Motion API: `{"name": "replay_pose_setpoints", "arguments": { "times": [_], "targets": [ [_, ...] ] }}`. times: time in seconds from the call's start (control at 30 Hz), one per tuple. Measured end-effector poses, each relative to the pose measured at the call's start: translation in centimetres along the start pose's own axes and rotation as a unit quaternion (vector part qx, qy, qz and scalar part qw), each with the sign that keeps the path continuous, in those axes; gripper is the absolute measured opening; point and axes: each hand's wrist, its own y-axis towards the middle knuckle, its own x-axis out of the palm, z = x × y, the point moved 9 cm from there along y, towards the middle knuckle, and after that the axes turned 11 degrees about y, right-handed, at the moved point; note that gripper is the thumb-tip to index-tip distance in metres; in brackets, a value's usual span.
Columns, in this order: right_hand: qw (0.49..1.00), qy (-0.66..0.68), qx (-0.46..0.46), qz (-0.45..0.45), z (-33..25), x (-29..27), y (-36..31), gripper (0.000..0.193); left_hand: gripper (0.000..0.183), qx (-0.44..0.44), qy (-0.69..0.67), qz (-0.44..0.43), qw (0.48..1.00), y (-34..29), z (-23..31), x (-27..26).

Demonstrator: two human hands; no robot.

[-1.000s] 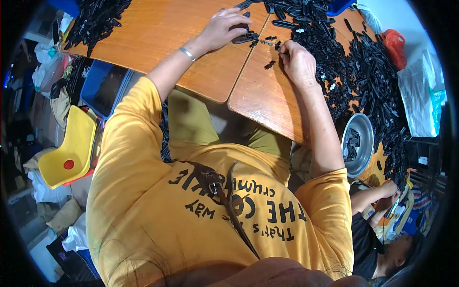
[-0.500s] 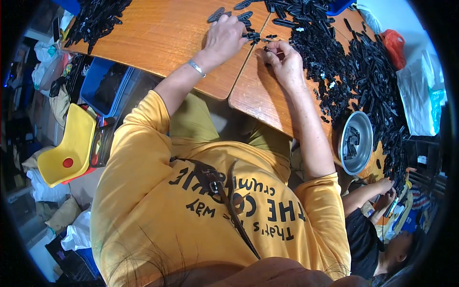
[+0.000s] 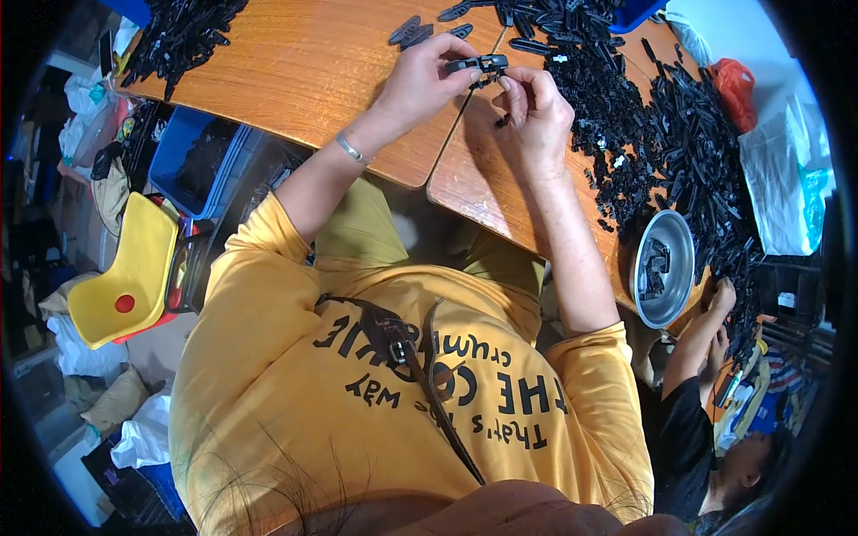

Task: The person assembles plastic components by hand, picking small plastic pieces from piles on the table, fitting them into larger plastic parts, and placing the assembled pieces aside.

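Observation:
Above the table, my left hand [image 3: 418,87] is closed on an elongated black plastic part [image 3: 480,63] with an opening in it, pinched between thumb and fingers. My right hand [image 3: 539,125] meets its right end, thumb and forefinger pressed together there. A small dark piece [image 3: 502,121] shows below the right fingertips, held against the curled fingers; its exact shape is too small to make out. Beyond my left hand, several flat oval black parts [image 3: 413,32] lie on the wooden table [image 3: 304,62].
Heaps of small black parts [image 3: 617,134] and long black parts [image 3: 693,143] cover the table's right side. A metal bowl [image 3: 684,268] holds black pieces. A co-worker's hand [image 3: 722,295] is at the far-right heap. Left stand a blue bin [image 3: 174,170] and yellow chair [image 3: 134,259].
My left hand has picked up the elongated black part from the table and brought it to my right hand. The right hand has turned to meet it. The co-worker's hands have moved up the heap.

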Motion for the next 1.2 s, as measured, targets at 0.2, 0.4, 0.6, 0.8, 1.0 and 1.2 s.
{"name": "replay_pose_setpoints", "arguments": {
  "times": [0.2,0.4,0.6,0.8,1.0,1.2],
  "targets": [
    [0.998,0.062,-0.018,0.013,-0.7,-0.5,-0.5,0.011,0.028,-0.045,-0.105,-0.012,0.993,-0.4,0.7,0.2],
    [0.993,0.095,-0.068,0.035,-1.9,-1.0,-0.3,0.012,0.025,-0.097,-0.270,-0.034,0.957,-0.9,0.5,0.9],
    [0.994,0.038,-0.097,0.030,-3.1,-0.9,-0.2,0.017,0.026,-0.128,-0.504,-0.109,0.847,-1.7,-1.0,3.0],
    [0.995,0.030,-0.094,0.029,-3.7,-0.8,-0.4,0.018,0.031,-0.145,-0.571,-0.147,0.795,-2.7,-0.6,4.6],
    [0.997,0.012,-0.073,-0.009,-3.3,-0.9,-0.4,0.016,0.035,-0.144,-0.499,-0.149,0.842,-2.8,-1.7,3.4],
    [0.996,0.058,-0.065,0.015,-3.9,-0.9,-0.4,0.015,0.032,-0.163,-0.387,-0.060,0.906,-2.8,-1.4,2.2]
  ]
}}
